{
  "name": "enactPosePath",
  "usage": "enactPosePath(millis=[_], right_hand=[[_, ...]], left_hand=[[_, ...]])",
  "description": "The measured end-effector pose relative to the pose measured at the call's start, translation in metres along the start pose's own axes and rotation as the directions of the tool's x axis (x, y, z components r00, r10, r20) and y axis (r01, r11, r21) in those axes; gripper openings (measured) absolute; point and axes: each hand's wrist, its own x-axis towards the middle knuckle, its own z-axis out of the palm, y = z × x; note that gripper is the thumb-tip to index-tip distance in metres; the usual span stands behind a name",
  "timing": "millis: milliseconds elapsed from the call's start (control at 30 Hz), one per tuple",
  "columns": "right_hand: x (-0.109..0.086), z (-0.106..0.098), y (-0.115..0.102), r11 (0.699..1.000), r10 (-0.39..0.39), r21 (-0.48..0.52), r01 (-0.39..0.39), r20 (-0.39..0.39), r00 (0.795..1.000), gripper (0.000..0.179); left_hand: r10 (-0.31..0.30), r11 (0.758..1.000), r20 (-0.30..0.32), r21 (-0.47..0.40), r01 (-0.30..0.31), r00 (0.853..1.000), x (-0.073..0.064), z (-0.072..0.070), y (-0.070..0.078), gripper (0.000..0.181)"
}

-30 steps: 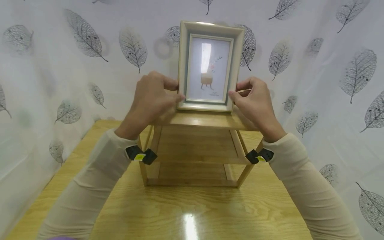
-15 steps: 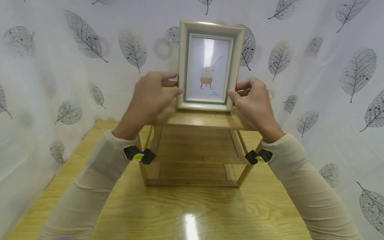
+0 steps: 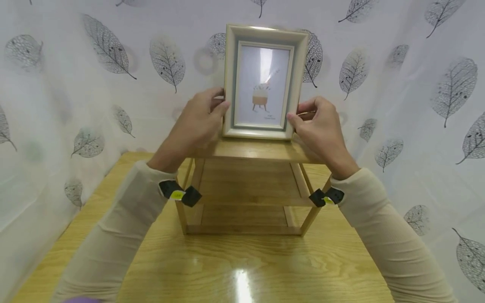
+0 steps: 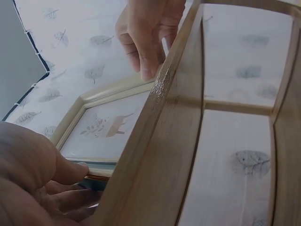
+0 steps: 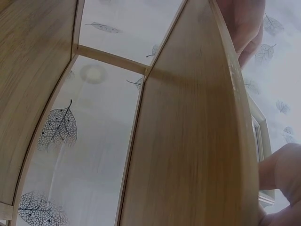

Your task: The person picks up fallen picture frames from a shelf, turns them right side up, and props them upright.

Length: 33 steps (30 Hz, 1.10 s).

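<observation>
A cream picture frame (image 3: pixel 265 134) stands upright on the top board of a wooden shelf rack (image 3: pixel 246 150); behind its glass is a print of a plant in a legged pot. My left hand (image 3: pixel 198 120) pinches the frame's left edge, thumb at the front and fingers behind. On the lower right edge, my right hand (image 3: pixel 320 126) pinches the frame the same way. From the left wrist view, the frame (image 4: pixel 70 127) appears between both hands, partly covered by the rack's board. In the right wrist view the board hides most of the frame.
The rack has two lower boards (image 3: pixel 246 183) and stands on a wood-grain table (image 3: pixel 212 269). A white curtain (image 3: pixel 151 97) with dark leaf prints hangs close behind and along both sides. Black straps with small devices sit on both wrists.
My left hand loosened its fingers at the frame's left edge, slid a little up along it and took hold again. The right hand and the frame barely moved.
</observation>
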Motion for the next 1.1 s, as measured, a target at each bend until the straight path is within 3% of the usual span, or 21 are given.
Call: enactPosePath(millis=[333, 667, 867, 1100], right_hand=[[0.0003, -0.0004, -0.0017, 1.0, -0.017, 0.012, 0.017, 0.02, 1.0, 0.028], [-0.002, 0.0, -0.0019, 0.997, -0.068, -0.034, 0.068, 0.003, 0.998, 0.024], [-0.0027, 0.0027, -0.0014, 0.999, -0.041, -0.037, 0.04, -0.032, 0.999, 0.031], [-0.0056, 0.0059, -0.0024, 0.999, -0.002, 0.044, 0.002, 0.003, 1.0, 0.04]], left_hand=[[-0.054, 0.997, -0.031, -0.056, 0.052, 0.998, -0.0003, 0.0003, 0.0001, 0.044], [-0.055, 0.994, -0.053, -0.095, 0.05, 0.997, -0.0019, 0.0025, -0.0001, 0.042], [-0.06, 0.992, -0.058, -0.111, 0.053, 0.997, -0.0034, 0.0041, 0.0019, 0.042], [-0.061, 0.995, -0.048, -0.086, 0.057, 0.997, -0.0056, 0.0057, 0.0027, 0.044]])
